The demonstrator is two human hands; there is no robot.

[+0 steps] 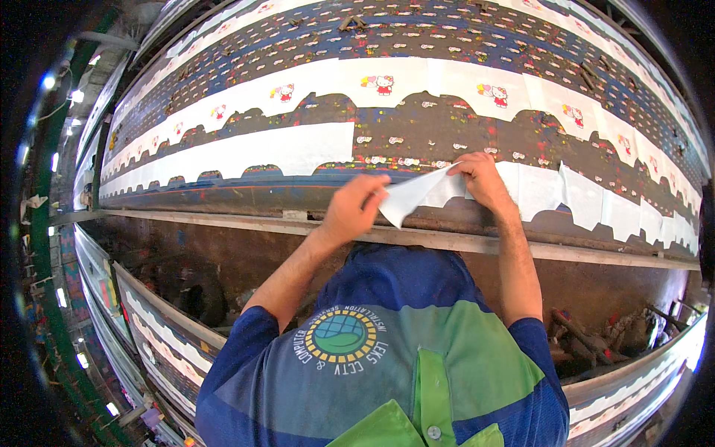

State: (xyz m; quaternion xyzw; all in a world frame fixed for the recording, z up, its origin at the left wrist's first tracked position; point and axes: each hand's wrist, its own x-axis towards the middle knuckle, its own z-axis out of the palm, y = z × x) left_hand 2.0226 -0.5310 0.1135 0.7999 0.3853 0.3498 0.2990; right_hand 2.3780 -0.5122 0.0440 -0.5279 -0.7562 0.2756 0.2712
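Both my hands are at the near edge of a long dark table laid with white cloth pieces. Between them is one white cloth piece, partly lifted, with a pointed corner hanging down. My left hand pinches its left edge between thumb and fingers. On the other side, my right hand grips its upper right edge, fingers bent over it. Just right of that hand, another white cloth piece with a wavy lower edge lies on the table, a fold standing up in it.
Farther back lie rows of white cloth printed with small red cartoon figures, on a dark patterned surface. A pale rail runs along the table's near side. Behind me stands another cloth-covered table. Sticks and debris lie below at the right.
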